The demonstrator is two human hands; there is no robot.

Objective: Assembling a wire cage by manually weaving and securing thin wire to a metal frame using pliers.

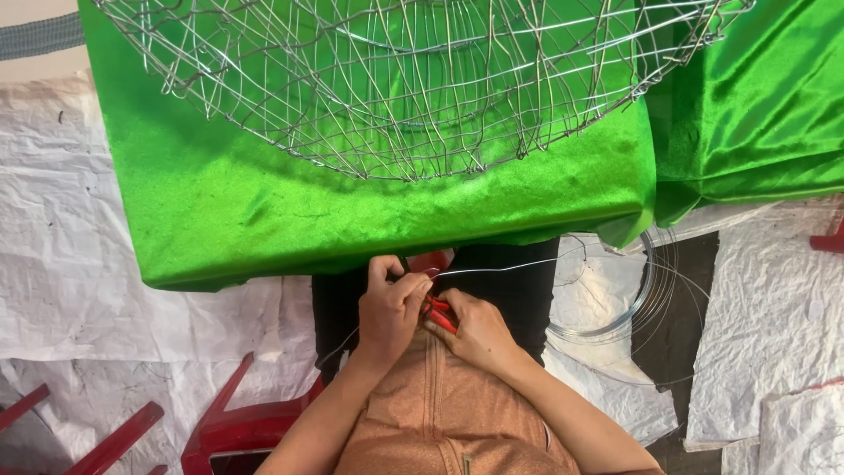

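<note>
My left hand [391,303] pinches a thin silver wire [510,266] that runs off to the right toward a wire coil [629,303]. Close beside it, my right hand [475,330] grips red-handled pliers [440,314], whose handles show between the two hands. Both hands are held low over my lap, just below the front edge of a table draped in green cloth [264,211]. A round wire mesh basket [413,88] sits on that cloth, above the hands.
White plastic sheeting [105,308] covers the floor. Red plastic stool legs [233,422] stand at lower left. A second green-draped surface [756,105] is at upper right.
</note>
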